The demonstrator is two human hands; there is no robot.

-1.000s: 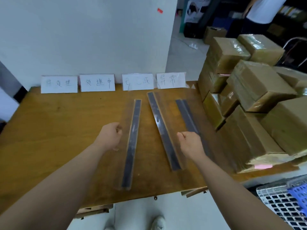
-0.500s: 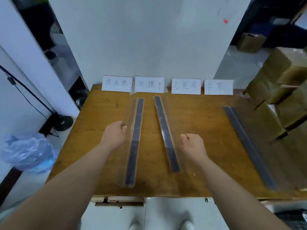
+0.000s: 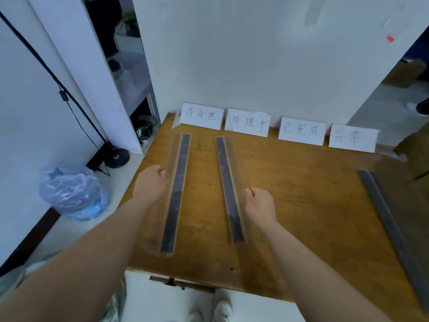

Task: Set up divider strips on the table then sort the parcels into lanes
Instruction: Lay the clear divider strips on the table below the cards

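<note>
While the left hand (image 3: 151,183) has its fingers curled round the clear upright edge of the left strip (image 3: 177,189), the right hand (image 3: 261,204) closes in the same way on the clear edge of the middle strip (image 3: 228,189), and both strips lie flat on the table (image 3: 301,194), pointing to 12 o'clock. Compared with half a second ago, the two strips have slid together toward 9 o'clock. The far end of the left strip is now under the left end of the first card (image 3: 202,115), and the middle strip ends near the border between this card and the second card (image 3: 248,123). I judge that the first lane is now almost marked out. The third strip (image 3: 390,219) lies well apart at 3 o'clock and is not yet lined up with any card border, so the set-up is not finished and sorting has not begun. Of the parcels (image 3: 416,145) only a blurred brown shape shows at 2 o'clock. On the floor at 9 o'clock stands a blue bag (image 3: 73,191); what it holds I cannot tell.
</note>
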